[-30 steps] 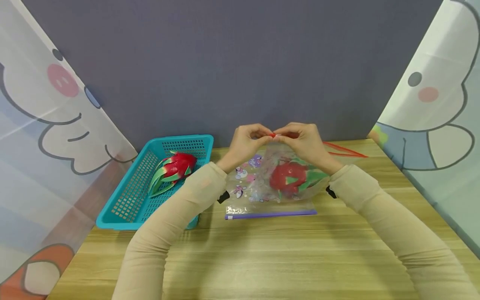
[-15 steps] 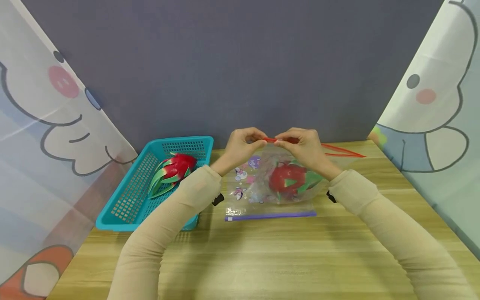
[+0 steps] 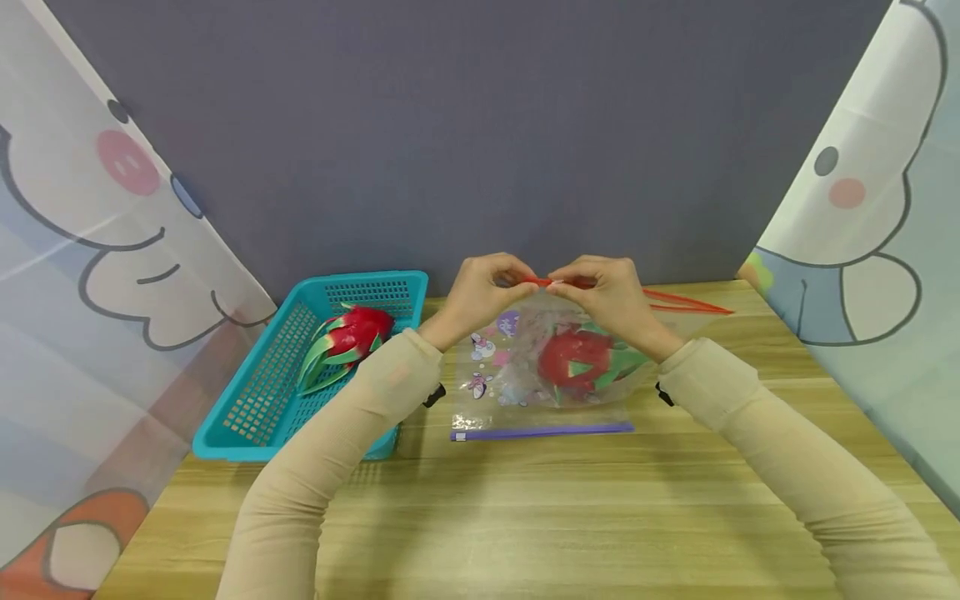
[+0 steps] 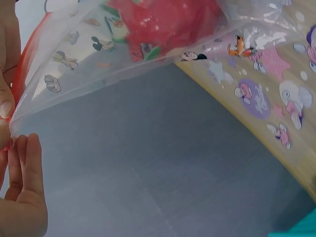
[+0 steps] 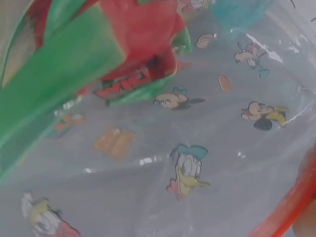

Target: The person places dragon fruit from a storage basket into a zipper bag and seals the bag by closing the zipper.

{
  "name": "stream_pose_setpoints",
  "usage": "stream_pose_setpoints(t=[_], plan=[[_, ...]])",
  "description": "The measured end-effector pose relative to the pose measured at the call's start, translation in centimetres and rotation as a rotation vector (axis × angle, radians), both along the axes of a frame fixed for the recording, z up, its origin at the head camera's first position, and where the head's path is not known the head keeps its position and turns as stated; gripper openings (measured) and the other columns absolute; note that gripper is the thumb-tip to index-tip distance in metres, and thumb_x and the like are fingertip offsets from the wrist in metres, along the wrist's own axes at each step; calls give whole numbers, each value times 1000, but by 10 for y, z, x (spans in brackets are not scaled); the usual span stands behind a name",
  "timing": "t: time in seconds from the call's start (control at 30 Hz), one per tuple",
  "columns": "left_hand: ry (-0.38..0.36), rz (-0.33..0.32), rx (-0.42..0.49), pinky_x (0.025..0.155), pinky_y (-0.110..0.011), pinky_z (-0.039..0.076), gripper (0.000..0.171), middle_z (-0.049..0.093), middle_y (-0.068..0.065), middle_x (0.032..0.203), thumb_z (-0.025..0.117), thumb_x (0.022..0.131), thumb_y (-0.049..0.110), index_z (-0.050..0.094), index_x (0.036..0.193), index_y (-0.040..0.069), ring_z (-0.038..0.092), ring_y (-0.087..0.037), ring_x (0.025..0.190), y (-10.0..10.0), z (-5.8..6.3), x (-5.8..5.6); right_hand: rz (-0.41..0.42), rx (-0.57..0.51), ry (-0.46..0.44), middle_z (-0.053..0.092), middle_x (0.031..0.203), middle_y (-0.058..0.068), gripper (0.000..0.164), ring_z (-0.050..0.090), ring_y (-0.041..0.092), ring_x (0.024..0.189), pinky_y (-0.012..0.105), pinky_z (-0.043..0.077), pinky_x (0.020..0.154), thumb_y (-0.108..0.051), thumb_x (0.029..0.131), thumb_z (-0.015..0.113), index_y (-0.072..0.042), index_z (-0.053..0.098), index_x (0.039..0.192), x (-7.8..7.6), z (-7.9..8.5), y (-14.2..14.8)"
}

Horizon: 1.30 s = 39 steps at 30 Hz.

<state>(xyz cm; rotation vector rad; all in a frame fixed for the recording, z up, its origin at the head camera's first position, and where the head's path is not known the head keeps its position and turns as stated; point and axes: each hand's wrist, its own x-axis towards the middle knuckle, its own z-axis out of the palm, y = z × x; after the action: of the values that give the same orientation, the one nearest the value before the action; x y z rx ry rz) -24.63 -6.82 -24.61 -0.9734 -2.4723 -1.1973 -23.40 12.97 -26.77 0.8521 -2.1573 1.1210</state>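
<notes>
A clear zip bag [image 4: 74, 69] with cartoon prints and a red zip strip [image 3: 686, 302] hangs from both hands. Inside it, a red dragon fruit [image 3: 573, 358] with green scales shows through the plastic. My left hand [image 3: 480, 296] pinches the strip's left end between thumb and fingers. Just to the right of it, my right hand [image 3: 613, 296] pinches the same strip, with a bit of red showing between the fingertips. The right wrist view shows the fruit's green leaf tips close up through the film. Beneath lies a second zip bag [image 3: 476, 412] with a purple zip strip.
At the left stands a blue-green plastic basket [image 3: 232, 452] with another dragon fruit [image 3: 356, 333] in it. A dark grey panel [image 3: 480, 133] rises behind the wooden table [image 3: 540, 525]. Printed cartoon curtains [image 3: 855, 250] flank both sides.
My left hand has shifted slightly left, away from the right hand, and both hands have come down a little. More red strip shows between them. Over the last half second hardly anything moved.
</notes>
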Motion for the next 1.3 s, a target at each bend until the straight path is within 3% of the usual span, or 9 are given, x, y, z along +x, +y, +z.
stream_pose_setpoints(t=[0.17, 0.27, 0.53, 0.97, 1.13, 1.3], plan=[[125, -49, -88, 70, -19, 52, 12, 66, -5, 86, 68, 82, 15, 70, 89, 5, 63, -11, 74, 1, 3, 1, 21, 50, 63, 69, 77, 5, 12, 61, 8, 63, 11, 47, 58, -5, 74, 74, -3, 74, 86, 2, 2, -1], [168, -61, -95, 69, -19, 52, 11, 66, -6, 84, 67, 82, 14, 70, 87, 4, 63, -13, 74, 0, 2, 1, 35, 41, 52, 69, 76, 5, 11, 61, 8, 63, 12, 49, 59, -4, 74, 74, -3, 74, 85, 3, 2, -2], [56, -22, -47, 68, -21, 52, 7, 66, -4, 81, 68, 82, 13, 71, 82, 7, 63, -12, 71, -6, -8, -1, 39, 60, -51, 70, 78, 5, 10, 63, 8, 65, 16, 52, 64, -9, 77, 72, -4, 74, 86, 1, -3, -4], [17, 42, -9, 64, -25, 52, 7, 68, -3, 81, 70, 81, 14, 72, 84, 8, 64, -11, 71, -15, -10, -1, 14, 88, -32, 70, 80, 3, 10, 63, 9, 67, 24, 54, 66, -12, 79, 71, -6, 74, 88, 1, -3, 5], [-32, 66, -11, 58, -25, 49, 7, 68, -3, 83, 69, 82, 16, 71, 86, 10, 64, -11, 72, -21, -13, 0, 23, 88, -22, 70, 79, 3, 10, 63, 9, 66, 17, 53, 65, -12, 79, 72, -7, 74, 87, -2, -5, 7], [-80, 70, 13, 58, -27, 51, 8, 68, -2, 86, 68, 83, 19, 71, 86, 13, 64, -13, 74, -29, -14, 1, 94, 38, 38, 70, 78, 4, 10, 63, 8, 65, 12, 50, 62, -5, 75, 74, -6, 74, 85, -6, -9, 10]])
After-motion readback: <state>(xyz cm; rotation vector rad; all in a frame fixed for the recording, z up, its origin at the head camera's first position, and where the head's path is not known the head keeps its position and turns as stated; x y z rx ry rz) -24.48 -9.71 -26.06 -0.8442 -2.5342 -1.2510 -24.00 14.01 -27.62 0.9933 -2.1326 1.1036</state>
